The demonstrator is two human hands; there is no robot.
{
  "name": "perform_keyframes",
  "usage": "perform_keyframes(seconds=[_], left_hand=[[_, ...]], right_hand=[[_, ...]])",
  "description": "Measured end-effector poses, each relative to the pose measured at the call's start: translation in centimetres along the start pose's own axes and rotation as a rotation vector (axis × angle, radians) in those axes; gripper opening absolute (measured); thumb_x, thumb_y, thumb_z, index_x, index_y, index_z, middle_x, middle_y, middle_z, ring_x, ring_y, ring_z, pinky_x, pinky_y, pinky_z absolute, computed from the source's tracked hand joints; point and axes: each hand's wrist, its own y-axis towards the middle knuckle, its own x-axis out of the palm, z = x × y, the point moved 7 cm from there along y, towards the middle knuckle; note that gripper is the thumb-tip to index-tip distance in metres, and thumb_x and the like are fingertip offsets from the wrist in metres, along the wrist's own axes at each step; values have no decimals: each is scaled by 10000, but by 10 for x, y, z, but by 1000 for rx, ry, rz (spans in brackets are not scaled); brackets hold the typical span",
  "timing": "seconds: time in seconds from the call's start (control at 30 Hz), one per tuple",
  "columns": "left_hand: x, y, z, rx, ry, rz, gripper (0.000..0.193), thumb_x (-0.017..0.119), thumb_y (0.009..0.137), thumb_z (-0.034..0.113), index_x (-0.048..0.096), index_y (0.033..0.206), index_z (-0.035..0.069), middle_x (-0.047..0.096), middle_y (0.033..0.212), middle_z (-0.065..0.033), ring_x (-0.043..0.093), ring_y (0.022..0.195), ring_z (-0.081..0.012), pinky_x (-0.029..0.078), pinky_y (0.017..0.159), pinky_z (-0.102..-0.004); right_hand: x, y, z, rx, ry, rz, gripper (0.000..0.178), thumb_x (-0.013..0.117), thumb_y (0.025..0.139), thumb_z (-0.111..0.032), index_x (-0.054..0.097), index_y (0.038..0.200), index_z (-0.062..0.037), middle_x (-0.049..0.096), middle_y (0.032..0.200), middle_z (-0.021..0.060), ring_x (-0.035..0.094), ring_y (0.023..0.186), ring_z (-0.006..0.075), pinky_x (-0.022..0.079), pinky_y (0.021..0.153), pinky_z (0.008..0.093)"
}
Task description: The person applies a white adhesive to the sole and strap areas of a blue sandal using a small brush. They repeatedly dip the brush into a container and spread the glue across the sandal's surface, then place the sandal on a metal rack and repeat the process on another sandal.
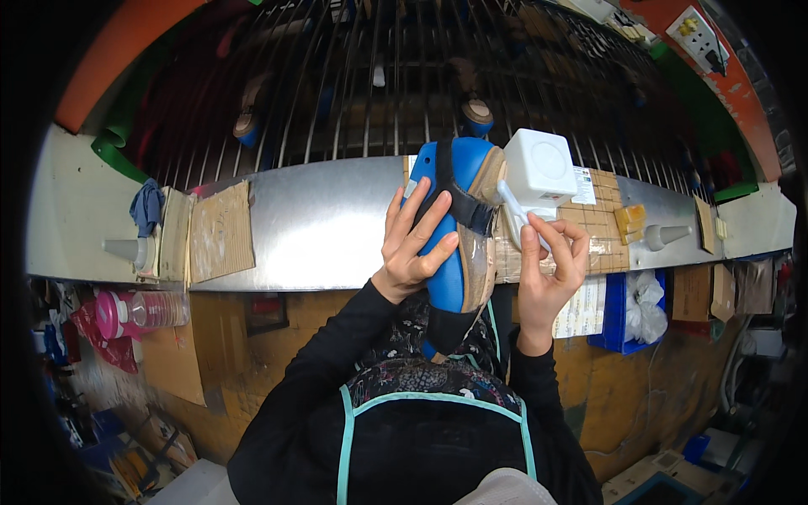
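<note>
My left hand (415,240) is wrapped round a blue shoe last (446,282) with black straps fitted over it. The last is tilted on its side, its toe and heel running away from me, so the tan underside (480,265) faces right. In my right hand (551,269) a slim white brush (510,206) is pinched between thumb and fingers. Its far tip is at the edge of the tan underside, near the upper strap; whether it touches cannot be made out. Just beyond the brush stands a white square container (540,164) on the bench.
A steel-topped bench (311,223) spans the front, with a cardboard piece (221,231) at left. Yellow blocks (629,224) and a grey cone (667,236) sit at right. Behind runs a rack of metal bars (337,101) with more blue lasts (477,118). A blue crate (619,337) stands below right.
</note>
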Motion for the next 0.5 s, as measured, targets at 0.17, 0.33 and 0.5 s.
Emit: perform_keyframes(seconds=[0.17, 0.33, 0.5], left_hand=[[-1, 0, -1, 15, -19, -9, 376, 683, 824, 180, 489, 1143, 225, 589, 1278, -160, 537, 1188, -439, 365, 1015, -595], [1, 1, -1, 15, -58, -21, 381, 688, 819, 180, 491, 1143, 217, 588, 1280, -159, 534, 1191, -440, 364, 1016, -599], [2, 4, -1, 34, -61, -39, 384, 693, 814, 187, 494, 1142, 213, 586, 1286, -155, 530, 1196, -439, 365, 1015, -600]], right_hand=[[-2, 18, 1, -43, -67, 4, 189, 761, 788, -137, 751, 976, -124, 542, 928, 16, 461, 625, 88, 307, 789, 278], [-6, 28, 4, -116, -41, 45, 196, 775, 765, -115, 753, 959, -128, 552, 931, 19, 491, 668, 100, 310, 790, 291], [-10, 28, 6, -173, -11, -14, 238, 789, 721, -88, 754, 951, -135, 565, 923, 27, 523, 764, 136, 310, 784, 296]])
